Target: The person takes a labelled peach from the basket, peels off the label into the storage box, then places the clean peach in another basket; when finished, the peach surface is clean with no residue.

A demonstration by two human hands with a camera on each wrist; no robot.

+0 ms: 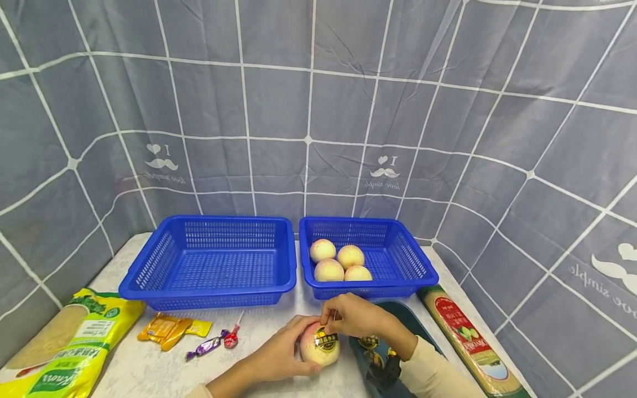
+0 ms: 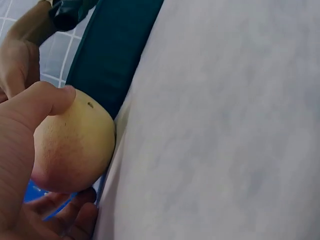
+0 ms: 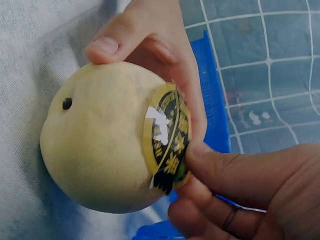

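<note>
Peach (image 1: 319, 345) sat low on the table (image 1: 259, 337), gripped by your left hand (image 1: 278, 356); right hand (image 1: 355, 316) pinched its sticker (image 3: 167, 137). Labelling step, probably; next needed firm pressing flat.

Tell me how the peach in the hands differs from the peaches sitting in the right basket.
The held peach carries a round gold and black sticker; the four basket peaches show none. The held peach is at the table's near edge, gripped by the left hand while the right hand pinches the sticker; the basket peaches lie untouched in the right blue basket. All are round, pale yellow with a pink blush.
</note>
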